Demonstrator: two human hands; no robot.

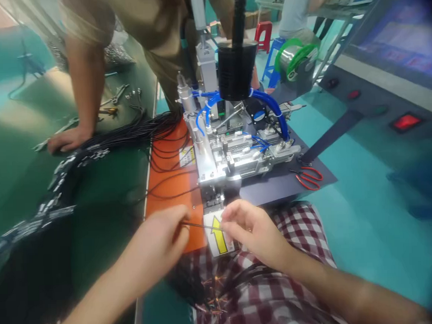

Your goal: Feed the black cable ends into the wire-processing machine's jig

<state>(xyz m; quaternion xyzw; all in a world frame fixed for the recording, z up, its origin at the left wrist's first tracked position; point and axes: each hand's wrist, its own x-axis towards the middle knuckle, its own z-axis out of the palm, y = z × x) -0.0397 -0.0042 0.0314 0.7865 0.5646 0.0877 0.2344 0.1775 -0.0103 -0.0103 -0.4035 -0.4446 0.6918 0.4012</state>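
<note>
On the red-and-white checked cloth [303, 230] over the lap lies a bunch of black wires [246, 273] with coppery frayed ends. Just beyond, the left hand [163, 232] pinches a thin dark cable [203, 226] between thumb and fingers, and the right hand [255, 229] pinches it farther along, fingers curled. The cable spans the gap between them, above a label with a yellow arrow [217, 235] and in front of the metal machine [237, 152]. Red-handled snips [309, 178] lie to the machine's right; an orange panel [169, 199] sits left. Farther off, a co-worker's hand [69, 140] rests on the green table [107, 194] beside bundled dark cables [130, 132]. Beyond stand a green-rimmed spool [292, 60] and a red stool [264, 36].
</note>
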